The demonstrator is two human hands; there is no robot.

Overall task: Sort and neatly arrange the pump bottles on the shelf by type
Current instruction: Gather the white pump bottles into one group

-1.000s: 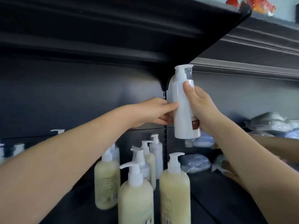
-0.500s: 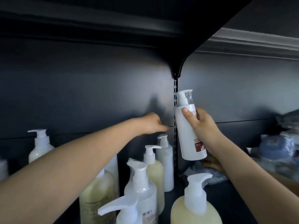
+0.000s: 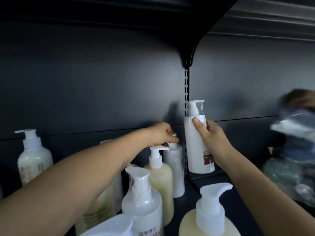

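Right hand (image 3: 213, 139) holds a white bottle (image 3: 192, 147); left hand (image 3: 160, 135) grips another bottle's pump (image 3: 173, 144).

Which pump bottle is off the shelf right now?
The slim white brown-labelled bottle, gripped by the right hand. The rest stand on the shelf, including the rear bottle the left hand grips.

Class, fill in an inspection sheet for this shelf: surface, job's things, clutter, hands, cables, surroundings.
Surface: dark shelf, crowded at left.
Job's things: white bottle held off the shelf; slim bottle standing at the back; cream bottles and pale bottles mixed in front.
Clutter: blurred wrapped packs at right.
Hands: right hand grips the white bottle; left hand grips the slim bottle's pump.
Cables: nothing seen.
Surroundings: dark back panel, slotted upright, upper shelf.
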